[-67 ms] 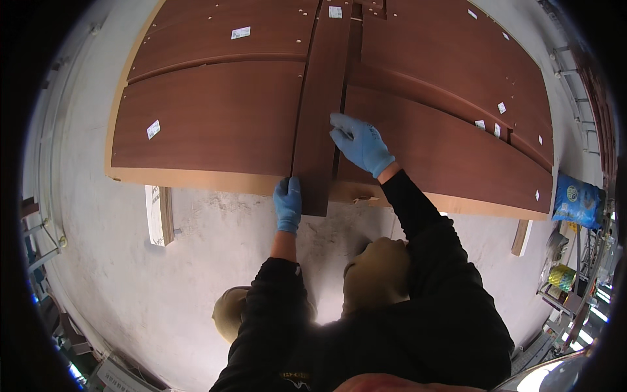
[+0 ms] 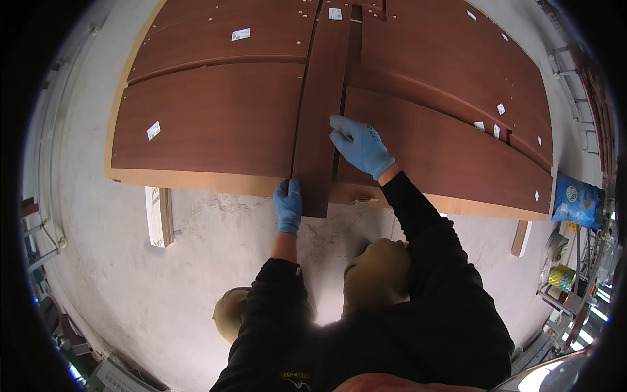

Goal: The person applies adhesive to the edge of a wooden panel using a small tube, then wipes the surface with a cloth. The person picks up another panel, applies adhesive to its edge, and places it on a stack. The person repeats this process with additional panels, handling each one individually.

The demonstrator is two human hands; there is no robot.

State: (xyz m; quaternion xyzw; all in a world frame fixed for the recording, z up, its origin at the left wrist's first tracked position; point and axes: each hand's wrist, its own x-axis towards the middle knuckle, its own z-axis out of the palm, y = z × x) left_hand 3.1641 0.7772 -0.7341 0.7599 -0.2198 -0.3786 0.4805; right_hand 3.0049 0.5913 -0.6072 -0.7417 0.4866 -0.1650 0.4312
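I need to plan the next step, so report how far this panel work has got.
Done: several wide brown panels lie flat, side by side, on pale supports over the floor. In hand: the left hand grips the near end of a narrow brown board standing between them, while the right hand presses on its right edge. Left: no fasteners or tools are visible, so fixing looks undone.

Reddish-brown wood-grain panels (image 2: 215,117), dotted with small white labels (image 2: 154,130), lay over a pale grey concrete floor (image 2: 130,261). Both hands, the left hand (image 2: 287,206) and the right hand (image 2: 359,145), wore light blue gloves; the sleeves (image 2: 418,222) were black. A blue bag (image 2: 575,199) sat nearby.
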